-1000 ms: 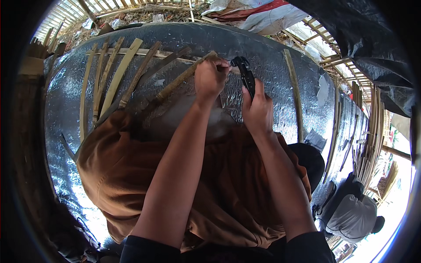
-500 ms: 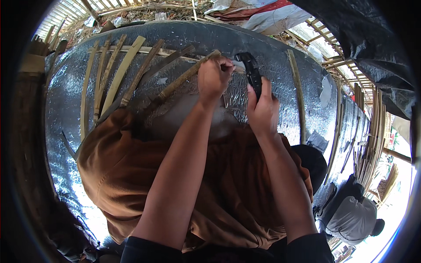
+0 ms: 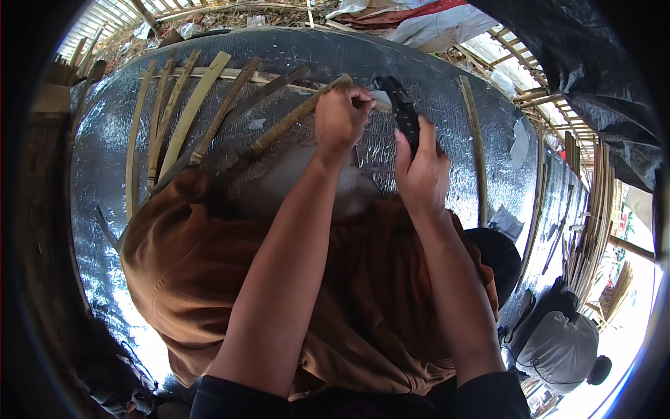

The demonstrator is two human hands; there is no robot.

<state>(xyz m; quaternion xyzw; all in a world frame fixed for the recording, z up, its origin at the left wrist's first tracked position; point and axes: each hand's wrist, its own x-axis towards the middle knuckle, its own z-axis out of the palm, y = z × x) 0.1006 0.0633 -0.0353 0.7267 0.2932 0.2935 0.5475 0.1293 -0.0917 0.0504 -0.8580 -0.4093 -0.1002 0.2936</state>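
Observation:
My left hand (image 3: 338, 122) is closed in a pinch. Its fingertips meet a small pale strip (image 3: 379, 95), and whether they grip it I cannot tell for sure. Just beside those fingertips is the head of a black handheld tool (image 3: 403, 115), its exact kind unclear. My right hand (image 3: 424, 164) wraps round the lower end of that tool, thumb on the near side. A round bamboo stick (image 3: 283, 128) slants up behind my left hand, its tip showing above the knuckles.
Several split bamboo strips (image 3: 197, 105) fan out at the left on a silvery foil sheet (image 3: 457, 146). One more strip (image 3: 474, 140) lies to the right. Brown cloth (image 3: 188, 272) covers my lap. A grey bag-like bundle (image 3: 558, 346) sits at the lower right, below stacked bamboo (image 3: 583, 244).
The black tool and my right hand have shifted slightly to the right, and the tool leans a little differently. My left hand stays almost in place, still pinched.

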